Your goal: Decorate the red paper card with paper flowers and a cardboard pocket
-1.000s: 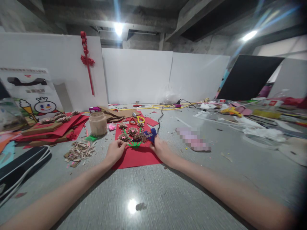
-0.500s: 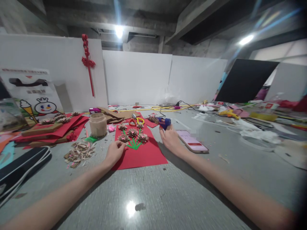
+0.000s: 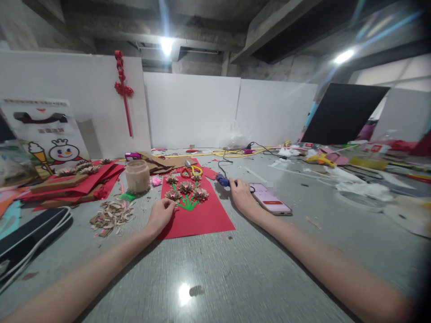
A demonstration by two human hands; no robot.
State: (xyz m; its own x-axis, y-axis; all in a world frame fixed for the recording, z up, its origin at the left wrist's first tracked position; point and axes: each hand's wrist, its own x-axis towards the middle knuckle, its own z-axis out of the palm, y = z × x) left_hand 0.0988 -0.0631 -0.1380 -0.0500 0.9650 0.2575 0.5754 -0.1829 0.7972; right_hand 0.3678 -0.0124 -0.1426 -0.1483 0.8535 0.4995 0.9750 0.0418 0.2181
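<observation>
On the left edge of a red sheet of paper [image 3: 202,223], my left hand [image 3: 161,216] rests with its fingertips pinched beside the lower-left flower [image 3: 173,195]. What they grip, if anything, is hidden. Several brown layered flowers with pink centres lie on the sheet, above green paper leaves [image 3: 188,204]. Right of the sheet, my right hand [image 3: 243,197] is closed on a blue glue gun [image 3: 222,181], which lies low over the table with its tip to the left. Its black cord [image 3: 222,167] runs toward the back. The fingers cover part of its body.
A phone [image 3: 271,199] lies right of my right hand. Yellow-and-red-handled pliers [image 3: 195,170] are at the sheet's top. A jar [image 3: 137,176] and a heap of brown scraps [image 3: 112,216] lie left. A yellow glue gun [image 3: 319,160] sits at the back right.
My right hand has shifted slightly right and lowered the blue glue gun, turning it flatter to the table. My left hand stays in nearly the same place.
</observation>
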